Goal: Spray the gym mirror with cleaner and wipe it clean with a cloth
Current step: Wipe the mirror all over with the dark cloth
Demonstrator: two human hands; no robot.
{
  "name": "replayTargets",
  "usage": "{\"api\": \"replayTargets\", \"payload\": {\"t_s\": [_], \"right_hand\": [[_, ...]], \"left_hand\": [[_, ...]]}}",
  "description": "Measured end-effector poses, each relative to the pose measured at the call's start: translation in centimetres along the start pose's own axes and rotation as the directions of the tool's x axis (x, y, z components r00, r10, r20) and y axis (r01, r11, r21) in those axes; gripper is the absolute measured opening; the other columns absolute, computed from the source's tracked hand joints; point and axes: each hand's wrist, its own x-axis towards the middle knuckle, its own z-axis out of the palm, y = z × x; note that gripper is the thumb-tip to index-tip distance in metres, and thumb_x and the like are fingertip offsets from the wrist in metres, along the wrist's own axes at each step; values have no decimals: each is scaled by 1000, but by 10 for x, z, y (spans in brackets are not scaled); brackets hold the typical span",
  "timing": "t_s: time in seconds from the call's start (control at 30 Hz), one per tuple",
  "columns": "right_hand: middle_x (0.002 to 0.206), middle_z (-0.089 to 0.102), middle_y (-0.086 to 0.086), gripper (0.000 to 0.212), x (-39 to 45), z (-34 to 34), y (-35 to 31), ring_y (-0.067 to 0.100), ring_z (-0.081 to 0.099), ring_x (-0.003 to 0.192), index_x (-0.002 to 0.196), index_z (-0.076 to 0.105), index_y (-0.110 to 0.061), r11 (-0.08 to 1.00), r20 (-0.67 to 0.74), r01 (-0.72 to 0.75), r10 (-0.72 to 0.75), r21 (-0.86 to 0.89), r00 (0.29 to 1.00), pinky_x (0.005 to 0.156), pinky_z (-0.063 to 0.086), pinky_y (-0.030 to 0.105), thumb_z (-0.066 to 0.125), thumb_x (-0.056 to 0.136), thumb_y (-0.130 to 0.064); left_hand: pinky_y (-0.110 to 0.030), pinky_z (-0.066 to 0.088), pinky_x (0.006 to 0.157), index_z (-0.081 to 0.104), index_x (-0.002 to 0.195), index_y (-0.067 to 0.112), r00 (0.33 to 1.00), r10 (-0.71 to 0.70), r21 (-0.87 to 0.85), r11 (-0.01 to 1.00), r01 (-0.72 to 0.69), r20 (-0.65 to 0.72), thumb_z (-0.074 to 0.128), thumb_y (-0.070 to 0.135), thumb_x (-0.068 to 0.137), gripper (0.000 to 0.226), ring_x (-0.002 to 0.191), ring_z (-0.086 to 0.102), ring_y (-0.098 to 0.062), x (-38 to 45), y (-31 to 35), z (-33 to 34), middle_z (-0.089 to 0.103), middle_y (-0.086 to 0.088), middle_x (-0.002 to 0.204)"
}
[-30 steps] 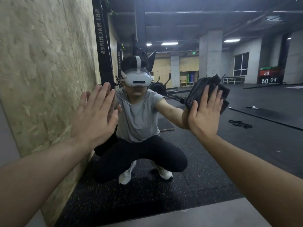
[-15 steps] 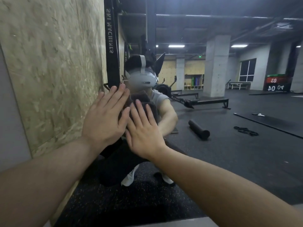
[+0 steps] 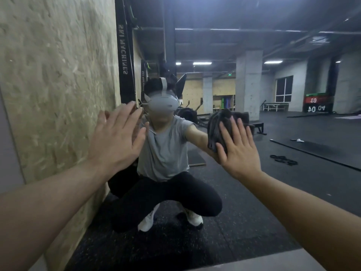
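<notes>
The gym mirror (image 3: 293, 182) fills the view in front of me and reflects me squatting on the dark floor. With its fingers straight, my right hand (image 3: 237, 148) presses a dark grey cloth (image 3: 216, 128) flat against the glass, right of my reflection. My left hand (image 3: 117, 137) lies flat and open on the mirror near its left edge, fingers spread upward. No spray bottle is in view.
A chipboard wall (image 3: 54, 85) stands close on the left, next to the mirror's edge. Reflected in the glass are a concrete pillar (image 3: 249, 83), rowing machines and black bands (image 3: 283, 160) on the rubber floor. A pale floor strip (image 3: 254, 261) runs along the mirror's base.
My right hand has swept the cloth from the middle, beside my left hand, out to the right across the glass. My left hand has stayed flat near the left edge.
</notes>
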Motion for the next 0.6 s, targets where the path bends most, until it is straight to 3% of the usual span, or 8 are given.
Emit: {"api": "replayTargets", "payload": {"t_s": [0.1,0.33,0.43,0.53,0.6], "right_hand": [[172,5,8,69,8,-6,6,26,0,159,164,8,-25,982,-7,-165,167,93,986,129,3,48,30,103,-50],[169,14,22,74,74,-3,-57,41,8,156,162,22,-9,864,-159,-414,469,288,869,125,3,61,32,95,-38],[168,13,22,75,95,-7,-94,41,8,156,162,23,-7,932,-204,-279,327,231,923,126,-2,58,34,94,-38],[170,12,17,74,91,-7,-128,37,7,157,162,22,-11,992,-180,62,-41,112,983,126,-3,54,38,95,-40],[168,22,14,70,77,-1,-151,34,13,157,158,35,-12,941,-156,331,-317,74,935,127,2,55,45,94,-40]], "left_hand": [[-55,20,122,33,158,18,999,-33,13,999,32,24,19,51,101,68,152,23,-26,13,2,4,25,-5,167],[-54,23,120,41,156,20,1000,-24,12,1000,24,-8,22,47,100,64,150,31,-29,14,-3,9,33,-3,164],[-55,21,120,43,154,17,1000,-16,11,1000,17,-27,25,45,100,63,150,32,-30,14,-3,12,34,-4,164],[-56,23,120,45,152,15,999,-16,-6,1000,16,-47,27,43,101,61,148,35,-31,13,-1,12,37,-5,162],[-56,27,118,49,151,14,998,-3,-12,1000,3,-61,28,41,101,60,146,38,-31,13,-2,10,41,-6,160]]}}
